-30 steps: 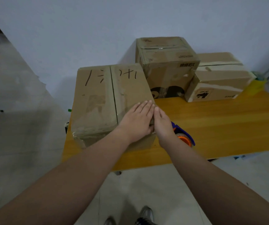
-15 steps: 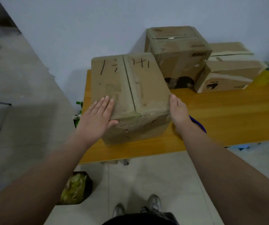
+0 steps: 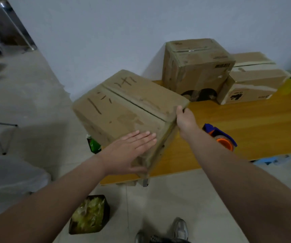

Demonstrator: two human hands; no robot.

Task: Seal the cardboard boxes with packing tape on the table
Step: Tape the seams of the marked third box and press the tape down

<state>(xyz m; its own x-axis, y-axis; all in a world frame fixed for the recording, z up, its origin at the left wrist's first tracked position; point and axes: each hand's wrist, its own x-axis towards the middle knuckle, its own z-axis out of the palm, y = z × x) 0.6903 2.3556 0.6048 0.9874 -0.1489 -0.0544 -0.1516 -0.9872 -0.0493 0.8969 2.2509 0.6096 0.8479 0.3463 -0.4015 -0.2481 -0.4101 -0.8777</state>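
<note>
Down on the floor, a black bin [image 3: 90, 214] holds yellow-green scraps. At the table's [image 3: 246, 123] near left corner sits the marked cardboard box [image 3: 123, 106], tilted, flaps closed, its seam and long axis running far-left to near-right. The left hand [image 3: 132, 148] lies flat on top, fingers straight and together. The right hand [image 3: 185, 120] grips the right edge, thumb on top.

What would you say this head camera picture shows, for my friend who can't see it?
Two hands handle a big cardboard box with pen marks, askew at the near corner of a wooden table: the left hand lies flat on it, the right hand grips its right corner. A blue and orange tape dispenser lies nearby; two more boxes stand behind.
</note>
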